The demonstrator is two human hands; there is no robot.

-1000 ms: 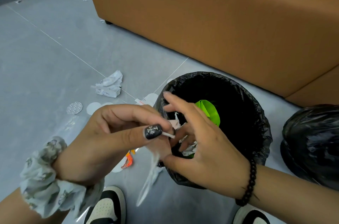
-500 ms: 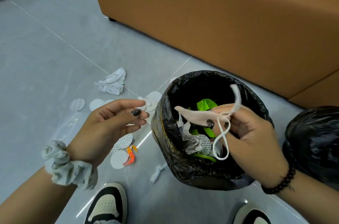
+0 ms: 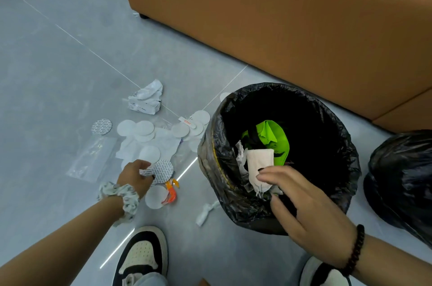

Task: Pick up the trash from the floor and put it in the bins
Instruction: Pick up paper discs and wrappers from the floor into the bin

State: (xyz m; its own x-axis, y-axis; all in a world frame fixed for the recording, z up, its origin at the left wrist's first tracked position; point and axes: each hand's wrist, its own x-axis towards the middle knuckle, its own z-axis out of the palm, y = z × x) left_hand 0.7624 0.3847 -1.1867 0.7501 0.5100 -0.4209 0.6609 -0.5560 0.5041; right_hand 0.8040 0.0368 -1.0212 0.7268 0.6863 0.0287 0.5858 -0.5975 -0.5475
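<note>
A bin lined with a black bag (image 3: 336,122) stands on the grey floor, holding green scraps and a pale face mask (image 3: 259,164) lying inside. My right hand (image 3: 301,206) hovers over the bin's near rim with fingers spread, holding nothing. My left hand (image 3: 135,175), with a scrunchie at the wrist, reaches down to the floor and pinches a round patterned foil disc (image 3: 161,171). Several white round discs (image 3: 145,129) lie scattered around it.
A crumpled white wrapper (image 3: 146,98), a clear plastic bag (image 3: 93,159), an orange scrap (image 3: 171,192) and a small white twist (image 3: 205,210) lie on the floor. A second black-bagged bin (image 3: 402,180) stands at right. A brown sofa (image 3: 280,16) blocks the back. My shoes (image 3: 142,257) are below.
My right hand has let the face mask drop into the bin and opened. My left hand has gone down to the floor and taken hold of a foil disc.
</note>
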